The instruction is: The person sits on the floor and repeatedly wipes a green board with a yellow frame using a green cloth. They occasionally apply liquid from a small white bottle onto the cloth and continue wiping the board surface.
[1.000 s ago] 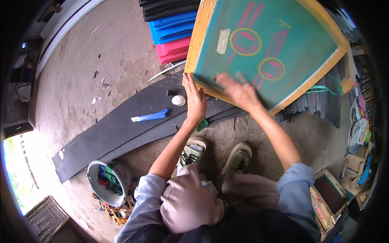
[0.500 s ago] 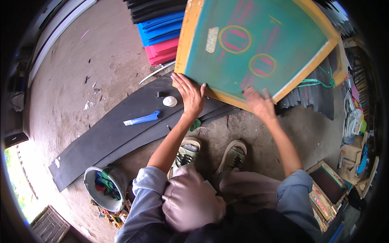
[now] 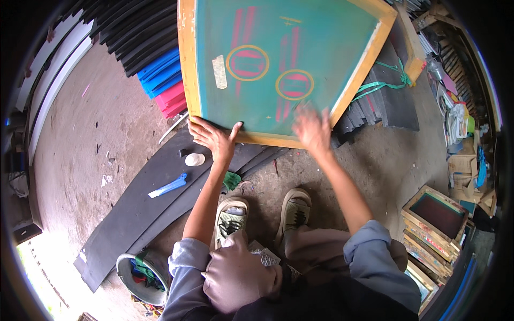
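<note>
The worn concrete floor fades into a dark fisheye rim on every side, and strong daylight at the lower left washes out whatever lies there. The upper edge of the view cuts off the far end of a large screen of green mesh in a yellow-brown wooden frame; what supports it is mostly covered.

Left of the screen stand stacked black sheets, blue sheets and pink sheets. Long, flat black strips stretch across the floor, bearing a blue handheld tool and a small white round container. A grey bucket of coloured cloths sits at the lower left; smaller wooden frames are piled at the right.

The screen lies directly ahead of the person, beyond the feet, its near bar running crosswise and its left bar pointing away. With the far end out of view, its long axis cannot be told. Two yellow rings and pink stripes mark the mesh, the stripes running away from the person.

The left hand rests on the near left corner, fingers and thumb spread; whether it clamps the wood cannot be told. The right hand is motion-blurred at the near right part, its grip unreadable.
</note>
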Motion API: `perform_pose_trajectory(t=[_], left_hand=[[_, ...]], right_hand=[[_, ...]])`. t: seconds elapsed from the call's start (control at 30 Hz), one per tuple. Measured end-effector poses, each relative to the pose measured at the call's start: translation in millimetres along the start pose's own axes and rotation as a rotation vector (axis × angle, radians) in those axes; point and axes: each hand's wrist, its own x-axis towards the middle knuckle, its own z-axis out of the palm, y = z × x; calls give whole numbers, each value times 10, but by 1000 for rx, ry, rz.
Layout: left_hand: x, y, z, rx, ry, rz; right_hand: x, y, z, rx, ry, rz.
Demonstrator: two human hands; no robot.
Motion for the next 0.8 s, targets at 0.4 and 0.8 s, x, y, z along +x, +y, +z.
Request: perform_pose_trajectory(t=[0.4, 0.8], left_hand=[[52, 37, 14, 41, 49, 64], [65, -62, 10, 17, 20, 8]], right_hand=[[-255, 544, 182, -2562, -420, -765], [1044, -866, 1176, -2145, 543, -1057]])
